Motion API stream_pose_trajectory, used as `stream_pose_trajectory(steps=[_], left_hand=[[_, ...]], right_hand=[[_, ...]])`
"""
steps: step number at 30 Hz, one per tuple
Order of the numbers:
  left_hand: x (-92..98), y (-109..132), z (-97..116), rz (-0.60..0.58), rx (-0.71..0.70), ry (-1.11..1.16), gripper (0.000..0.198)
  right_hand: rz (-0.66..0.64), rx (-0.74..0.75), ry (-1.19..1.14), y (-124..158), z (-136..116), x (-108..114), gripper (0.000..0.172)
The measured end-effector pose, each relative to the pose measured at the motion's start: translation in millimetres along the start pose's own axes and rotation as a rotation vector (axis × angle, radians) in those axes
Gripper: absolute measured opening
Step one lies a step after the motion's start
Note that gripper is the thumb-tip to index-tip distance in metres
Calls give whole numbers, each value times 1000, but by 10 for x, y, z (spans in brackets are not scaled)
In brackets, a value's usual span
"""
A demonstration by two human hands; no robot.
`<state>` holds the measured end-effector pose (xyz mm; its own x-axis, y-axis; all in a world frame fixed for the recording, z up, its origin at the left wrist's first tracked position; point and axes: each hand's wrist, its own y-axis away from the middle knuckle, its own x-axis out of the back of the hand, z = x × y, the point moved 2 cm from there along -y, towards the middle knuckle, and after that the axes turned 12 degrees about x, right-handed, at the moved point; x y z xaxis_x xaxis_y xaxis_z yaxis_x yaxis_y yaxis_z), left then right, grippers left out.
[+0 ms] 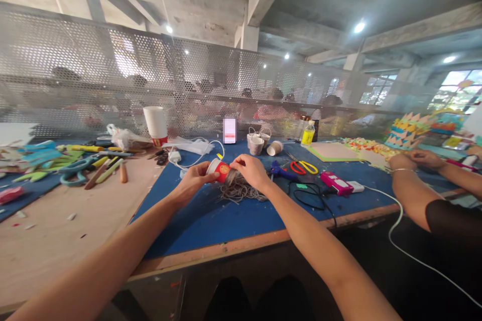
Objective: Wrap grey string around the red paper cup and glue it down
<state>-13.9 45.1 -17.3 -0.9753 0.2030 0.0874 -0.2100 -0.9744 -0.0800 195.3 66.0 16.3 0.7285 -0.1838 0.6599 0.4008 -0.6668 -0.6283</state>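
A red-and-white paper cup [222,170] lies on its side above the blue mat, with my left hand [198,176] closed round its white end. Greyish cord covers the cup's other end. My right hand [251,168] has its fingers pinched at that end, on the cord; the exact fingertip contact is too small to see. Below both hands a loose heap of grey cord [243,191] rests on the mat. Just right of it lies a blue glue gun [282,170]. Several cord-wrapped cups [256,143] stand behind, one tipped over [274,148].
A phone [229,131] stands upright at the back. Left are stacked paper cups [155,123], blue scissors [75,173] and tools. Right are red-yellow scissors [303,167], a magenta device [336,183] with cables, a bottle [308,134] and a co-worker's hands [412,159].
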Motion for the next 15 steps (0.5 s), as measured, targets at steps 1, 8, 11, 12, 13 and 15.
stream_pose_trajectory(steps=[1,8,11,12,13,15], left_hand=[[0,-1,-5,-2,-2,2,29],[-10,0,-3,1,-13,-16,29],[-15,3,7,7,-9,-8,29],[-18,6,10,8,-7,-8,28],[-21,9,15,12,-6,-11,27],[-28,19,25,11,-6,-21,26]], right_hand=[[-2,0,-1,1,4,-1,13],[-20,-12,-12,-2,21,0,12],[-28,-31,-39,-2,18,5,13],[-32,-38,-49,-2,21,4,13],[-36,-46,-60,-3,26,2,12],[-47,-60,-81,-4,44,-5,13]])
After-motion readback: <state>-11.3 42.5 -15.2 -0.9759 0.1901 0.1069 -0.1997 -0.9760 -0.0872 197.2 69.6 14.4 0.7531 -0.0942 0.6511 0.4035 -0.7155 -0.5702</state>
